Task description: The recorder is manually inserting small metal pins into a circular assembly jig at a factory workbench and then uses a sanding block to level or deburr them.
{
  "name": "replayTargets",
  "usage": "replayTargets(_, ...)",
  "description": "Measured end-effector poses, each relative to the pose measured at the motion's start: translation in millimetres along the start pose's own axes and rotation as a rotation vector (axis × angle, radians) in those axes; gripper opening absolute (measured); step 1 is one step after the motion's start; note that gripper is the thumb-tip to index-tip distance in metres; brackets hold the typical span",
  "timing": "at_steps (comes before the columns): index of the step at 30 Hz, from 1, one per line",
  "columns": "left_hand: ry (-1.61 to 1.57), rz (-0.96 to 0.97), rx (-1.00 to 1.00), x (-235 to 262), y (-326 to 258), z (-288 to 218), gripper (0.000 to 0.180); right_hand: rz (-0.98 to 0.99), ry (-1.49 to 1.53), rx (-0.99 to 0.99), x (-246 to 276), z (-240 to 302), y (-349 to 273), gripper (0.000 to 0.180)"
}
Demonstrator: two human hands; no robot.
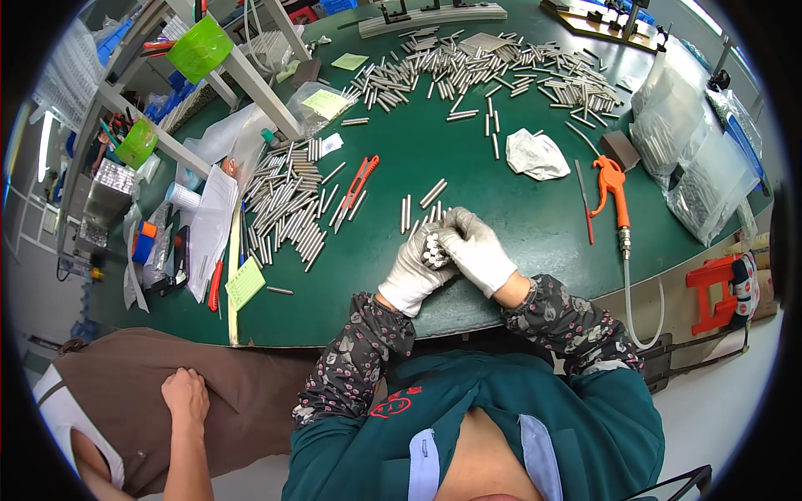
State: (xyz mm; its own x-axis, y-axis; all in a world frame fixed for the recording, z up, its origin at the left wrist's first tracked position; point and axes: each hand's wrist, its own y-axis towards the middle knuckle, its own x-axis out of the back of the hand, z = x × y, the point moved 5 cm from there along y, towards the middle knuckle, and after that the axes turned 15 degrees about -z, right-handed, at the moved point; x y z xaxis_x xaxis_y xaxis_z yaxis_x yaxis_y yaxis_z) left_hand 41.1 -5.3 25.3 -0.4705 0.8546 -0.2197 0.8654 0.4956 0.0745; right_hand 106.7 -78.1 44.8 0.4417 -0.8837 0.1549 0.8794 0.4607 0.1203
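Note:
Near the front edge of the green table, my gloved left hand is wrapped round a bundle of short metal rods, their round ends facing me. Against the bundle's right side presses my right hand, also in a white glove, its fingers curled over the rods. Just beyond the hands a few loose metal rods lie on the table. Left of them is a heap of metal rods, with a red utility knife beside it. A larger spread of metal rods covers the far middle.
An orange air blow gun with a hose and a thin red-handled file lie at right. Near them are a crumpled white cloth and plastic bags of rods. A shelf post stands left. Another person's hand is at lower left.

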Motion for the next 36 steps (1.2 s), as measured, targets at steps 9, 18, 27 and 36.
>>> replayTargets(9, 0.046, 0.014, -0.031, 4.5, 1.5, 8.9, 0.052, -0.009, 0.063, 0.003, -1.2, -5.2, -1.4, 0.008)
replayTargets(18, 0.151, 0.0, -0.061, 3.6, 0.4, 5.5, 0.05, 0.042, -0.004, -0.061, 4.6, 3.4, -3.2, 0.011)
replayTargets(27, 0.178, -0.019, -0.043, 4.1, 0.7, 6.2, 0.048, 0.109, 0.08, -0.173, 3.8, 6.4, -3.4, 0.012)
replayTargets(36, -0.074, -0.008, 0.137, -0.5, -4.1, -6.8, 0.047, 0.253, 0.493, -0.497, 4.6, -2.4, 3.1, 0.012)
